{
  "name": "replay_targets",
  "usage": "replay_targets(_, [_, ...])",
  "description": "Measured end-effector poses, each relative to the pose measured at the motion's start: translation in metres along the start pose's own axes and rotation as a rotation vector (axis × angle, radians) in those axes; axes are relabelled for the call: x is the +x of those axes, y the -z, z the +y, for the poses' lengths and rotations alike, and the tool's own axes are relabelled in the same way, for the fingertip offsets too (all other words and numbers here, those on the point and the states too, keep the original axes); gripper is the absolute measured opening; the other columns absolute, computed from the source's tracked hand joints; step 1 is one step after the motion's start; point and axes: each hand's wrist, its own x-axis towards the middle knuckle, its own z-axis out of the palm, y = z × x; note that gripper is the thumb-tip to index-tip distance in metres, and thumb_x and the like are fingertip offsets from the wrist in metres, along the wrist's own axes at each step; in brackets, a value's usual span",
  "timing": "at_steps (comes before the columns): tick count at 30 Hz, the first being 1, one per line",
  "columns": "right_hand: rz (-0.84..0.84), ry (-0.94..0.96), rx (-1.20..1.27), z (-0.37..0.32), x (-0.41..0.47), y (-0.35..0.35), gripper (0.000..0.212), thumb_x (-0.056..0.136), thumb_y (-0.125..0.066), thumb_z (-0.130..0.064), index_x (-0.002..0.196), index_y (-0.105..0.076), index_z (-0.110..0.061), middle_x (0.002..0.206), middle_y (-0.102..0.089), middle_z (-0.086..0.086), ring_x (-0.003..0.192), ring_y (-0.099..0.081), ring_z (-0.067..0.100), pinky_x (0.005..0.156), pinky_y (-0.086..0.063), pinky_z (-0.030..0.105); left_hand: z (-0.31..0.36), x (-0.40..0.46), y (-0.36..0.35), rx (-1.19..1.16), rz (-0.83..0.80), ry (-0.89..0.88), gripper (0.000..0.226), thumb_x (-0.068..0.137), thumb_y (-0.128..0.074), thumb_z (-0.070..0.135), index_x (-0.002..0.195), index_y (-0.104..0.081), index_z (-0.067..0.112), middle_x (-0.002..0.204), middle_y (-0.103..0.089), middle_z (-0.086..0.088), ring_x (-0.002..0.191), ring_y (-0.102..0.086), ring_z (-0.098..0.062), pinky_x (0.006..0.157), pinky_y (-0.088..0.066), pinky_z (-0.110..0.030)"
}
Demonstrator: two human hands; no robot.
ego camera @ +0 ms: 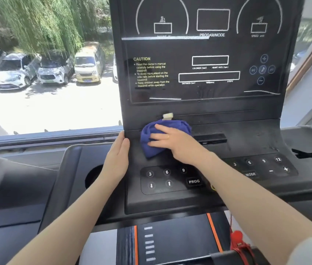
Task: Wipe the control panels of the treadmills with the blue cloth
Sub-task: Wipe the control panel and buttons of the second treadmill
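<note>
The blue cloth [152,142] is bunched on the control panel [247,138] ledge, below the display. The right hand [172,142] is laid flat upon it, fingers [157,139] extended, pressing not gripping. The left hand [116,159] is set edgewise against the panel's left side, fingers straight, nothing held.

The shelf of the console [247,138] is left bare toward its right edge. Its left half is taken by the blue cloth [151,144] and both hands. The back edge is closed off by the upright display panel [208,73], where a pale clip [168,116] juts out.
</note>
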Motion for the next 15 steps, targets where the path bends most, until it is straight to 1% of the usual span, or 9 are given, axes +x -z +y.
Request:
replay_targets(2, [0.076, -0.054, 0.008, 0.018, -0.021, 0.006, 0.069, 0.059, -0.035, 0.019, 0.112, -0.068, -0.010, 0.125, -0.061, 0.004, 0.127, -0.044, 0.033, 0.100, -0.039, 0.042, 0.003, -0.003, -0.006, 0.084, -0.002, -0.026, 0.047, 0.101, -0.029, 0.029, 0.147, -0.020, 0.023, 0.150, -0.022, 0.016, 0.138, -0.018, -0.001, 0.108, -0.009, -0.016])
replay_targets(4, [0.194, -0.122, 0.019, 0.028, -0.040, 0.009, 0.064, 0.057, -0.034, 0.021, 0.103, -0.071, -0.005, 0.116, -0.066, 0.008, 0.118, -0.051, 0.037, 0.094, -0.042, 0.037, 0.003, -0.005, -0.008, 0.113, -0.003, -0.052, 0.048, 0.101, -0.028, 0.029, 0.148, -0.016, 0.025, 0.151, -0.018, 0.017, 0.139, -0.015, 0.000, 0.106, -0.008, -0.015])
replay_targets(5, [0.248, -0.166, 0.035, 0.028, -0.045, 0.009, 0.062, 0.057, -0.034, 0.022, 0.100, -0.072, -0.004, 0.112, -0.068, 0.010, 0.115, -0.053, 0.038, 0.094, -0.041, 0.032, 0.002, -0.005, -0.009, 0.117, 0.006, -0.051, 0.049, 0.101, -0.028, 0.028, 0.148, -0.016, 0.025, 0.152, -0.018, 0.017, 0.139, -0.014, 0.000, 0.105, -0.007, -0.014])
replay_targets(7, [0.321, -0.250, 0.106, 0.021, -0.044, 0.005, 0.057, 0.061, -0.031, 0.018, 0.095, -0.073, -0.002, 0.107, -0.069, 0.011, 0.114, -0.052, 0.033, 0.100, -0.031, 0.022, 0.001, -0.002, -0.011, 0.159, 0.024, -0.053, 0.050, 0.101, -0.028, 0.028, 0.148, -0.015, 0.022, 0.153, -0.016, 0.014, 0.140, -0.013, -0.002, 0.104, -0.006, -0.013])
replay_targets(10, [0.290, -0.215, 0.191, 0.006, -0.027, -0.008, 0.059, 0.067, -0.021, 0.000, 0.094, -0.073, -0.005, 0.105, -0.070, 0.008, 0.115, -0.052, 0.022, 0.103, -0.024, 0.014, -0.001, -0.004, -0.019, 0.228, 0.043, -0.072, 0.053, 0.100, -0.028, 0.028, 0.149, -0.009, 0.020, 0.155, -0.011, 0.011, 0.141, -0.010, -0.004, 0.104, -0.005, -0.012])
replay_targets(11, [0.252, -0.181, 0.201, 0.004, -0.023, -0.010, 0.059, 0.067, -0.021, -0.001, 0.096, -0.073, -0.006, 0.105, -0.070, 0.006, 0.115, -0.051, 0.022, 0.104, -0.024, 0.013, -0.001, -0.004, -0.022, 0.228, 0.051, -0.071, 0.053, 0.100, -0.028, 0.028, 0.149, -0.008, 0.019, 0.155, -0.010, 0.010, 0.141, -0.009, -0.004, 0.104, -0.005, -0.012])
replay_targets(13, [0.192, -0.167, 0.219, 0.008, -0.021, -0.004, 0.057, 0.067, -0.026, 0.007, 0.099, -0.071, -0.006, 0.106, -0.069, 0.005, 0.114, -0.052, 0.021, 0.104, -0.024, 0.013, -0.002, -0.002, -0.023, 0.228, 0.059, -0.066, 0.053, 0.100, -0.028, 0.028, 0.149, -0.007, 0.017, 0.156, -0.009, 0.009, 0.141, -0.008, -0.004, 0.104, -0.004, -0.011])
replay_targets(14, [0.198, -0.191, 0.230, 0.014, -0.024, 0.001, 0.055, 0.065, -0.029, 0.011, 0.097, -0.071, -0.005, 0.105, -0.069, 0.006, 0.113, -0.051, 0.019, 0.102, -0.025, 0.012, -0.001, -0.003, -0.023, 0.229, 0.057, -0.063, 0.053, 0.100, -0.027, 0.028, 0.149, -0.007, 0.017, 0.156, -0.009, 0.009, 0.141, -0.008, -0.004, 0.104, -0.003, -0.012])
replay_targets(15, [0.247, -0.220, 0.233, 0.020, -0.030, 0.006, 0.051, 0.065, -0.031, 0.011, 0.095, -0.071, -0.004, 0.102, -0.069, 0.008, 0.111, -0.051, 0.018, 0.101, -0.025, 0.011, 0.000, -0.003, -0.022, 0.228, 0.052, -0.057, 0.053, 0.101, -0.027, 0.029, 0.149, -0.008, 0.018, 0.156, -0.009, 0.009, 0.141, -0.009, -0.004, 0.104, -0.004, -0.012])
